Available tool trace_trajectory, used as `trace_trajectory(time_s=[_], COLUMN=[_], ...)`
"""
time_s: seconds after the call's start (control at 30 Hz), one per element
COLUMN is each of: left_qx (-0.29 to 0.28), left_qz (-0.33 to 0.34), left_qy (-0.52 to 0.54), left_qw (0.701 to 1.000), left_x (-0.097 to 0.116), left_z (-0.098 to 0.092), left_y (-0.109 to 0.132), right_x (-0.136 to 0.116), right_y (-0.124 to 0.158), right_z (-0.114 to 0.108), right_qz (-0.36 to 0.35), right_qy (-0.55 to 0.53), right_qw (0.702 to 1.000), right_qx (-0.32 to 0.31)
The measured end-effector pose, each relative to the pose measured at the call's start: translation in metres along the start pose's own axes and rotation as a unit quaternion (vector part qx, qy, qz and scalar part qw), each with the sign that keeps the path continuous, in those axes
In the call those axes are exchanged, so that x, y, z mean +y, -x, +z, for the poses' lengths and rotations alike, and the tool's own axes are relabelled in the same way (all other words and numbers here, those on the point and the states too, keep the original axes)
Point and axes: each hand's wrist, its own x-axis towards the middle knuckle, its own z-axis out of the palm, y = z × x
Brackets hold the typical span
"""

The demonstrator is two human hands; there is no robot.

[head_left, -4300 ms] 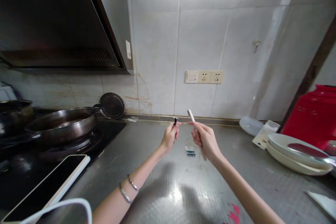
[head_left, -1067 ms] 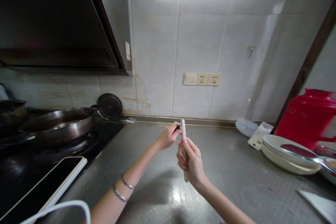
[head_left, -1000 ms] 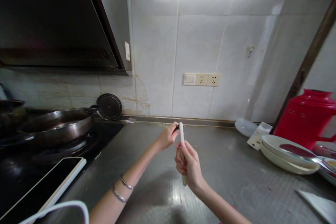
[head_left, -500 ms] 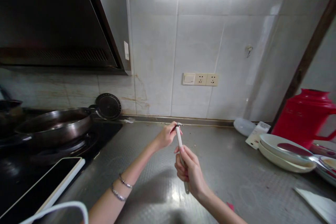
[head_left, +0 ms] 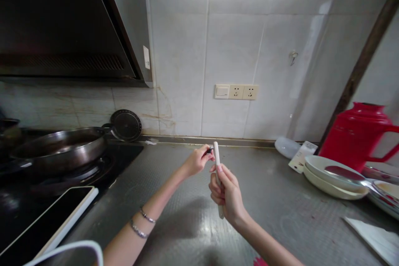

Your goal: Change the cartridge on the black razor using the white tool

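My right hand (head_left: 229, 193) is wrapped round a slim white handle (head_left: 216, 152), held nearly upright above the counter. Just left of the handle's top end, my left hand (head_left: 198, 161) is closed in a pinch on a small dark metal piece (head_left: 210, 149). A narrow gap appears to lie between this piece and the handle's tip, though contact is hard to judge. The exact kind of either part is too small to make out. Two bracelets circle my left forearm.
A steel pan (head_left: 62, 149) sits on the black stove at left, beside a phone-like slab (head_left: 59, 220) with a white cable. To the right are stacked dishes (head_left: 333, 185), a red thermos jug (head_left: 355, 137), a white card box (head_left: 302, 156) and a white sheet (head_left: 374, 237).
The small metal piece was over the handle's top; now it sits to the left of it. The handle has straightened and its tip has risen slightly. The view has shifted a little.
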Motion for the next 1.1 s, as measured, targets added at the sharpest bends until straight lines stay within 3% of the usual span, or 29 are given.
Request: trace_trajectory(time_s=[0.23,0.43,0.7,0.9,1.1], left_qx=[-0.004,0.011,-0.003,0.009,-0.005], left_qz=[0.016,0.005,0.009,0.003,0.014], left_qy=[0.038,0.024,0.026,0.011,0.032], left_qw=[0.999,1.0,1.0,1.0,0.999], left_x=[0.0,0.001,-0.002,0.001,0.004], left_z=[0.001,0.002,0.003,0.002,0.0], left_y=[0.0,0.0,0.001,0.0,0.001], right_x=[0.012,-0.002,0.005,-0.007,0.003], right_y=[0.005,-0.001,0.005,-0.003,0.005], right_z=[-0.002,-0.006,-0.008,-0.006,-0.008], right_qz=[0.039,-0.015,0.032,-0.011,0.011], right_qy=[0.001,-0.001,-0.003,-0.01,-0.003], right_qw=[0.999,1.0,0.999,1.0,1.0], right_qx=[-0.035,0.0,-0.013,-0.001,-0.007])
